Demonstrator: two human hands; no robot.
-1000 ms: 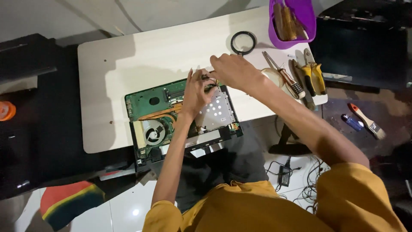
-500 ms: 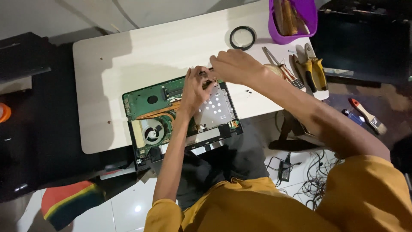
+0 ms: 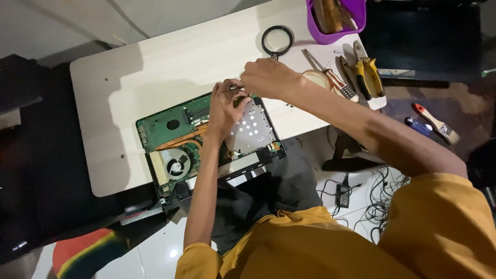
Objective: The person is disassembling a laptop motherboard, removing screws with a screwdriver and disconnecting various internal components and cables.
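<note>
At centre frame, the left hand (image 3: 223,109) and right hand (image 3: 268,78) meet at the upper edge of the opened laptop (image 3: 206,139); fingers pinch something small, unidentifiable, so each grip's state cannot be told. Judged step: working a part loose; steadiness needed next. Upper right, a purple tub (image 3: 337,20) holds brown-handled tools; a magnifier (image 3: 277,39) lies beside it.

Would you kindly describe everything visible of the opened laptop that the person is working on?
The opened laptop lies flat with its cover off, overhanging the near edge of the white table. A green circuit board, copper heat pipes, a round cooling fan and a perforated silver metal plate are exposed within a black frame. The left hand rests on its middle, and the right hand meets it at the laptop's far edge. What the fingers pinch there is hidden.
</note>
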